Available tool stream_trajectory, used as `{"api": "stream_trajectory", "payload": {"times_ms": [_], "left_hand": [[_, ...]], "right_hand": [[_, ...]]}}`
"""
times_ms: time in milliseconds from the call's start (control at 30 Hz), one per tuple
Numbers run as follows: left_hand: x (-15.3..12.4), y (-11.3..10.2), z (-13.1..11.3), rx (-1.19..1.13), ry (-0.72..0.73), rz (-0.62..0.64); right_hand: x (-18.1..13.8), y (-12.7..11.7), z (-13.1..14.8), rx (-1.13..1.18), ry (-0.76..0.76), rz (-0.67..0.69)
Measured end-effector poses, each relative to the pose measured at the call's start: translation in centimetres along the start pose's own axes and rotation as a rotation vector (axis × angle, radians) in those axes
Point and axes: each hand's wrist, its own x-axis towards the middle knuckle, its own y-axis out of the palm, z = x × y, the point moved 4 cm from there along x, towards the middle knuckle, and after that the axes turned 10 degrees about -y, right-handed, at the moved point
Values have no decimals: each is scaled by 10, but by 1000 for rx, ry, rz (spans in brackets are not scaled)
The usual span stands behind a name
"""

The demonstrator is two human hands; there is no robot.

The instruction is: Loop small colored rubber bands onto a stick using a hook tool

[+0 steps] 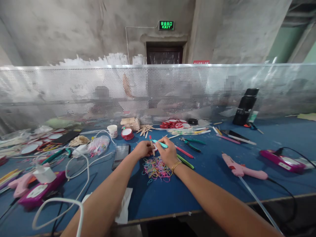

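My left hand (143,149) is closed on a wooden craft stick (151,143), held upright, with a pinkish-red upper end. Close beside it, my right hand (168,154) grips a turquoise marker pen (161,144) that points left towards the stick. A small white round piece (155,147) shows in part between the hands; I cannot tell whether either hand touches it. Below them lies a loose heap of colourful small rubber bands (158,170). A red marker (184,152) and a green marker (185,161) lie right of my right hand.
Pliers (192,144), a pink glue gun (242,167) and a black bottle (245,107) are on the right. A phone (121,156), white cable (86,164) and second glue gun (22,186) lie left. Behind are craft sticks (145,129), a paper cup (112,131) and a perforated metal screen (148,95).
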Motion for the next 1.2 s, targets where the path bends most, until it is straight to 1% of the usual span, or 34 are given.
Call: {"api": "stream_trajectory", "payload": {"times_ms": [267,633,933,1200], "left_hand": [[-1,0,-1,-22,8,20],[2,0,2,17,-5,-15],[1,0,1,-13,-25,-1],[0,0,1,-25,-17,-1]], "right_hand": [[-1,-1,4,9,4,12],[-1,2,5,26,-43,47],[0,-2,2,-31,7,-10],[-2,2,4,-3,-60,22]]}}
